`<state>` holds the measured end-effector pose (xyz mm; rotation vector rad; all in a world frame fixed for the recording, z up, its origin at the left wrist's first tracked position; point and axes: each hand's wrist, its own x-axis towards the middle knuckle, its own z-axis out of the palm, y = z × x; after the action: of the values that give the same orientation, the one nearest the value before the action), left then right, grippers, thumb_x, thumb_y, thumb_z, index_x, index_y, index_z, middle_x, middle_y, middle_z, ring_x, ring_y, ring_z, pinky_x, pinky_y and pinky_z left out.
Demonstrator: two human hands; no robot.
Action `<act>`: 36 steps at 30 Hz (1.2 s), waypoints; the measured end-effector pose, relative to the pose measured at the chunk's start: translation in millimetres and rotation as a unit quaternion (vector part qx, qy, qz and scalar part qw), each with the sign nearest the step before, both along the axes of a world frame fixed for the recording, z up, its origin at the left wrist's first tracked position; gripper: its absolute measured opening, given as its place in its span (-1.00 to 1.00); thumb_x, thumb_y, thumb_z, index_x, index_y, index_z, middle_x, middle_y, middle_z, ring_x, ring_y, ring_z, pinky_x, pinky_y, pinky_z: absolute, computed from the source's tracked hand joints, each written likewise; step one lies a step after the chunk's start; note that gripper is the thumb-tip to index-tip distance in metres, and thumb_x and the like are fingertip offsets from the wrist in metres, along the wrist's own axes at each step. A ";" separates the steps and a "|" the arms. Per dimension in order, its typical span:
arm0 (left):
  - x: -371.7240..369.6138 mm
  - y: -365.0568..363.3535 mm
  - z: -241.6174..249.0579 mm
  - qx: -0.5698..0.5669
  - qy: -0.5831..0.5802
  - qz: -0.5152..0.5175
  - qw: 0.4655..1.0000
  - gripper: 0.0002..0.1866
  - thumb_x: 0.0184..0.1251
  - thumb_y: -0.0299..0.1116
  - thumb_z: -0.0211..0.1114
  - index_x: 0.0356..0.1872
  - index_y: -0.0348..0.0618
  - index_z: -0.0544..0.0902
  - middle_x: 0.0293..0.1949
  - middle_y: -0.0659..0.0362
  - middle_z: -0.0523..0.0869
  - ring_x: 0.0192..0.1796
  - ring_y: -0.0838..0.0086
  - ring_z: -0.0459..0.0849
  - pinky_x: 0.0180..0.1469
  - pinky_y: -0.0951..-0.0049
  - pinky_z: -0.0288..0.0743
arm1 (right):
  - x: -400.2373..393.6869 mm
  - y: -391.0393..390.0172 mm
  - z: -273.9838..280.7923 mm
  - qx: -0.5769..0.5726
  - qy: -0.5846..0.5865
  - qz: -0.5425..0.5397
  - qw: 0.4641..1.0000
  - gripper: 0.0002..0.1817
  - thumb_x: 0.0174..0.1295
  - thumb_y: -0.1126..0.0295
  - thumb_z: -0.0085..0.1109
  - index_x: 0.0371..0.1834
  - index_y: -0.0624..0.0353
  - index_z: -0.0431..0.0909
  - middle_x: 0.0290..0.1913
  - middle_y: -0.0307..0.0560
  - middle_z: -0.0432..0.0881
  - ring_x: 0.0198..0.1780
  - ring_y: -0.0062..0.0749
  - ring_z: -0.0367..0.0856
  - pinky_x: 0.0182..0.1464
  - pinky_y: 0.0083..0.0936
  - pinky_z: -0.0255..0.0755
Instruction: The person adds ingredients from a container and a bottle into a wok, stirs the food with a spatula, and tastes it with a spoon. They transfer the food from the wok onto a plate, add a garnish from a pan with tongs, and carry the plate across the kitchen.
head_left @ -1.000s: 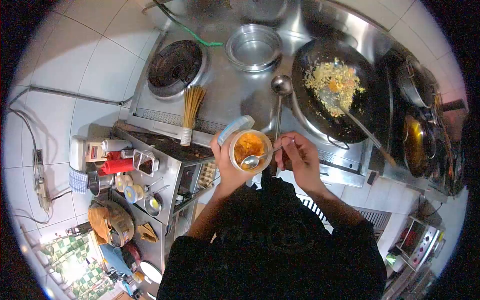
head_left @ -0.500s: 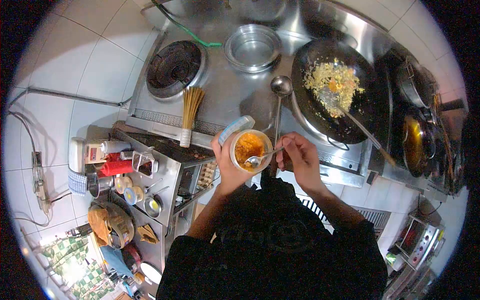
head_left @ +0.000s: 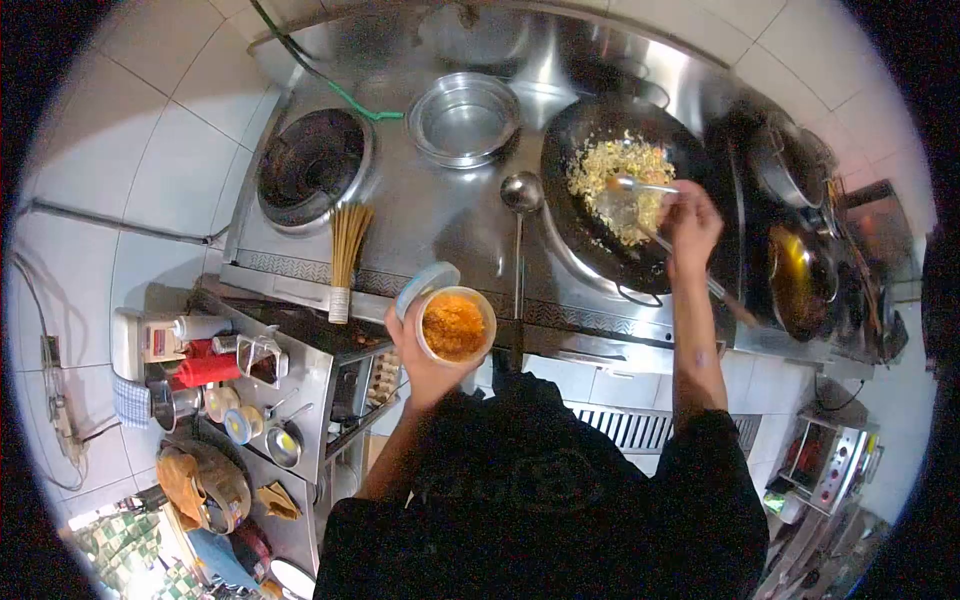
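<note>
My left hand (head_left: 425, 375) is wrapped round a round plastic tub (head_left: 492, 325) in front of my body. Crumbly orange seasoning (head_left: 453, 325) fills part of the tub, and a pale blue-rimmed lid (head_left: 425, 284) tilts up behind it in the same hand. Over the wok (head_left: 690, 150), my right hand (head_left: 693, 230) is closed on the handle of a small metal spoon (head_left: 650, 187). The spoon's bowl hovers above chopped, pale yellow food (head_left: 605, 170); what it carries is blurred. A long-handled utensil (head_left: 735, 305) leans in the wok, passing beneath my right hand.
A ladle (head_left: 521, 195) lies left of the wok. Behind are a metal basin (head_left: 463, 120), a burner (head_left: 312, 165) and a bamboo brush (head_left: 349, 250). At left, a side counter (head_left: 315, 400) bears jars and small pans. Dark pans (head_left: 800, 275) stand at right.
My right hand has carried the spoon from the tub up and right to above the wok. The tub stays in my left hand. The whole view has shifted somewhat.
</note>
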<state>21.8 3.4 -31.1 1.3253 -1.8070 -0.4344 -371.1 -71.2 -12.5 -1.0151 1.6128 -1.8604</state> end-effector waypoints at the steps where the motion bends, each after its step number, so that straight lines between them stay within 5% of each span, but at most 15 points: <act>1: 2.4 1.5 -0.6 -0.016 0.005 0.001 1.000 -0.05 -0.42 -0.22 0.75 0.19 -0.21 0.51 0.16 -0.02 0.52 0.30 0.00 0.35 0.35 0.03 0.29 | -16.7 -1.2 2.9 0.038 0.292 -0.162 0.942 -0.71 0.53 0.29 -0.01 -0.20 0.21 0.67 -0.46 -0.19 0.65 -0.48 -0.50 0.56 -0.41 -0.48 0.46; 3: 6.9 4.1 4.3 -0.013 0.006 0.007 1.000 -0.05 -0.42 -0.21 0.75 0.19 -0.21 0.51 0.16 -0.02 0.52 0.29 0.00 0.35 0.34 0.03 0.30 | -26.4 -0.5 4.6 0.001 0.333 -0.219 0.917 -0.71 0.54 0.27 0.00 -0.18 0.24 0.63 -0.48 -0.23 0.60 -0.48 -0.56 0.51 -0.40 -0.53 0.43; 6: 13.2 9.9 1.6 0.010 0.033 0.037 0.999 -0.06 -0.40 -0.19 0.74 0.19 -0.21 0.51 0.16 -0.01 0.53 0.29 0.01 0.35 0.34 0.04 0.29 | 3.3 13.6 10.8 -0.009 0.128 -0.053 0.990 -0.68 0.57 0.22 -0.03 -0.15 0.25 0.58 -0.45 -0.22 0.58 -0.47 -0.63 0.50 -0.42 -0.66 0.37; 11: 33.5 15.0 0.9 0.028 0.085 0.046 0.995 -0.06 -0.40 -0.10 0.73 0.18 -0.15 0.52 0.12 0.00 0.55 0.22 0.10 0.42 0.33 0.09 0.24 | 147.2 29.9 58.2 0.018 -0.031 0.202 0.979 -0.62 0.54 0.11 0.03 -0.19 0.26 0.56 -0.45 -0.20 0.58 -0.48 -0.60 0.52 -0.44 -0.64 0.37; 13: 53.7 19.0 -7.9 0.045 0.036 0.039 0.998 -0.07 -0.38 -0.10 0.73 0.18 -0.14 0.53 0.14 0.00 0.58 0.27 0.09 0.40 0.33 0.10 0.24 | 206.3 44.4 66.0 0.048 0.025 0.313 0.948 -0.61 0.52 0.10 0.05 -0.21 0.25 0.58 -0.46 -0.21 0.60 -0.47 -0.60 0.52 -0.42 -0.63 0.38; 15: 71.6 26.2 -11.6 0.046 0.087 0.080 0.992 -0.07 -0.39 -0.11 0.73 0.18 -0.16 0.53 0.16 0.00 0.59 0.34 0.06 0.36 0.38 0.08 0.20 | 258.7 57.1 63.8 0.077 0.070 0.388 0.916 -0.64 0.51 0.16 0.06 -0.23 0.27 0.63 -0.41 -0.13 0.63 -0.38 -0.50 0.57 -0.29 -0.56 0.43; 17: 90.2 35.9 -8.6 -0.002 0.167 0.091 0.982 -0.04 -0.40 -0.11 0.74 0.20 -0.19 0.53 0.21 -0.01 0.56 0.39 0.03 0.31 0.45 0.06 0.14 | 299.9 57.2 52.6 -0.028 0.247 0.424 0.871 -0.72 0.46 0.24 0.10 -0.18 0.24 0.67 -0.35 -0.05 0.61 -0.25 -0.37 0.59 -0.12 -0.46 0.44; 18: 104.8 41.4 -10.5 0.007 0.190 0.081 0.978 0.01 -0.41 -0.08 0.74 0.23 -0.22 0.51 0.21 -0.02 0.54 0.41 0.01 0.29 0.48 0.05 0.11 | 319.2 63.7 62.0 0.027 0.282 0.455 0.844 -0.80 0.38 0.32 0.17 -0.18 0.21 0.70 -0.18 0.01 0.58 -0.09 -0.25 0.56 0.03 -0.38 0.40; 23: 195.0 82.5 6.5 -0.012 0.189 0.107 0.976 0.04 -0.42 -0.19 0.72 0.27 -0.29 0.47 0.29 -0.11 0.38 0.41 0.01 0.32 0.44 0.13 0.22 | 404.3 66.8 63.3 -0.010 0.312 0.532 0.787 -0.80 0.32 0.40 0.26 -0.04 0.17 0.65 0.05 -0.02 0.51 0.07 -0.29 0.49 0.15 -0.35 0.35; 25: 236.6 99.1 8.2 -0.020 0.205 0.107 0.973 0.04 -0.42 -0.20 0.71 0.28 -0.29 0.47 0.29 -0.11 0.38 0.41 0.01 0.32 0.44 0.13 0.22 | 450.2 65.1 67.4 0.067 0.116 0.573 0.809 -0.67 0.35 0.36 0.26 0.14 0.19 0.54 0.12 -0.06 0.51 0.15 -0.36 0.47 0.23 -0.34 0.34; 27: 275.1 113.9 7.0 -0.008 0.199 0.068 0.978 0.03 -0.42 -0.19 0.71 0.28 -0.28 0.48 0.28 -0.11 0.39 0.42 0.02 0.31 0.44 0.14 0.23 | 490.6 47.4 54.8 0.117 0.103 0.634 0.758 -0.57 0.45 0.25 0.16 0.29 0.21 0.43 0.23 -0.11 0.50 0.27 -0.38 0.44 0.34 -0.35 0.29; 29: 309.0 127.8 17.3 0.000 0.195 0.057 0.979 0.01 -0.40 -0.21 0.71 0.27 -0.26 0.49 0.28 -0.11 0.38 0.40 0.01 0.36 0.41 0.12 0.28 | 538.9 37.0 52.8 0.225 0.142 0.764 0.587 -0.48 0.50 0.10 0.08 0.37 0.19 0.41 0.29 -0.11 0.51 0.34 -0.33 0.43 0.40 -0.35 0.27; 30: 323.4 135.2 20.1 0.009 0.218 0.030 0.975 -0.01 -0.40 -0.22 0.71 0.26 -0.26 0.50 0.28 -0.11 0.38 0.37 0.01 0.39 0.39 0.13 0.32 | 561.9 37.1 56.2 0.230 0.148 0.765 0.583 -0.48 0.50 0.10 0.08 0.37 0.19 0.41 0.29 -0.11 0.51 0.34 -0.33 0.43 0.40 -0.35 0.27; 32: 350.8 149.5 25.1 0.014 0.246 0.012 0.969 -0.03 -0.39 -0.23 0.71 0.25 -0.25 0.51 0.28 -0.11 0.37 0.35 0.02 0.43 0.37 0.13 0.35 | 605.5 42.4 66.3 0.342 0.107 0.835 0.417 -0.37 0.49 -0.01 0.05 0.47 0.15 0.31 0.34 -0.08 0.47 0.38 -0.31 0.40 0.42 -0.33 0.26; 36: 386.3 172.9 22.2 0.009 0.282 0.053 0.958 -0.06 -0.40 -0.27 0.72 0.22 -0.24 0.54 0.36 -0.11 0.26 0.34 0.04 0.47 0.35 0.15 0.40 | 664.1 58.4 71.1 0.340 0.110 0.860 0.363 -0.29 0.43 -0.05 0.13 0.50 0.14 0.26 0.38 -0.08 0.42 0.41 -0.30 0.35 0.42 -0.31 0.26</act>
<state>408.1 176.2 -8.9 1.1529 -1.2538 -0.6923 293.0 -12.8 58.6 -1.3963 0.3343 0.4373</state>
